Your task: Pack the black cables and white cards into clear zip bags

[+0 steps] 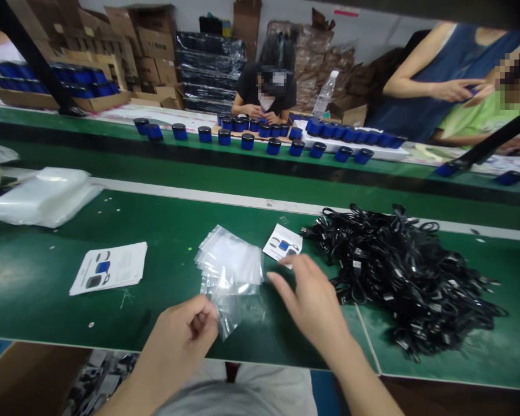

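Note:
My left hand (186,326) is closed, its fingertips pinching the edge of a clear plastic bag (227,315). That bag lies just in front of a fanned stack of clear zip bags (231,257) on the green table. To the right, my right hand (309,297) has thumb and fingers apart, with nothing between them. Its fingertips are at the near edge of a small printed leaflet (281,240), and whether they touch it I cannot tell. Beside this hand lies a large heap of black cables (398,277). A stack of printed leaflets (112,266) rests at the left.
A pack of clear plastic bags (43,196) lies at far left. Blue round-topped items (248,141) line the raised ledge beyond. Across it a co-worker (264,92) sits, and another person (442,86) stands at right. Below the table edge is a box of dark items (99,381).

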The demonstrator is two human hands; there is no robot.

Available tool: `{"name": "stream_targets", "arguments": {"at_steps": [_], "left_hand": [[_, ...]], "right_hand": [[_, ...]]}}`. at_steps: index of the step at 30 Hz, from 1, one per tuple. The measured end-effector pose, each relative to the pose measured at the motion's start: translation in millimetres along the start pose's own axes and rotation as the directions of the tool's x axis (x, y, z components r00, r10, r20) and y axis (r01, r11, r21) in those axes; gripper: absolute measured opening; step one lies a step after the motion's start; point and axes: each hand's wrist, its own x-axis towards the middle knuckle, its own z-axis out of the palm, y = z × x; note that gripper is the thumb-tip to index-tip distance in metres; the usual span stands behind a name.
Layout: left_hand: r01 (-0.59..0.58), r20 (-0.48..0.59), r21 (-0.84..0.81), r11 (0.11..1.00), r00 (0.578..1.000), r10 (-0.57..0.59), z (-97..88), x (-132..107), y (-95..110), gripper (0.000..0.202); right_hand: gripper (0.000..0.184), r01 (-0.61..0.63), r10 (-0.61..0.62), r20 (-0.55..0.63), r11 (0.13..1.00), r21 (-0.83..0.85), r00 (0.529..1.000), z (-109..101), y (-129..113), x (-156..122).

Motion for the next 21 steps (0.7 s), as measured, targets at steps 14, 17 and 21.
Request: {"name": "stream_targets", "arguments": {"at_steps": [14,17,21], "left_hand": [[0.115,-0.029,-0.188,0.975,0.992,-0.122,-5.7,-3.4,-4.7,0.026],[0.141,-0.111,-0.266,0.954,0.978,-0.176,-9.8,0.4,-6.1,0.026],[0.022,-0.308,-0.181,0.983,0.948,-0.078,-3.5,6.1,2.0,0.024]], "right_hand": [[0.005,0.006,0.001,0.134,0.999,-0.051,0.991,-17.8,31.1,48.6],[0.007,0.126,-0.166,0.299,0.981,0.148,0.94,-25.0,4.5,21.7],[0.022,0.206,-0.329,0.451,0.931,0.301,0.83,-15.1,-37.3,-9.8]]}}
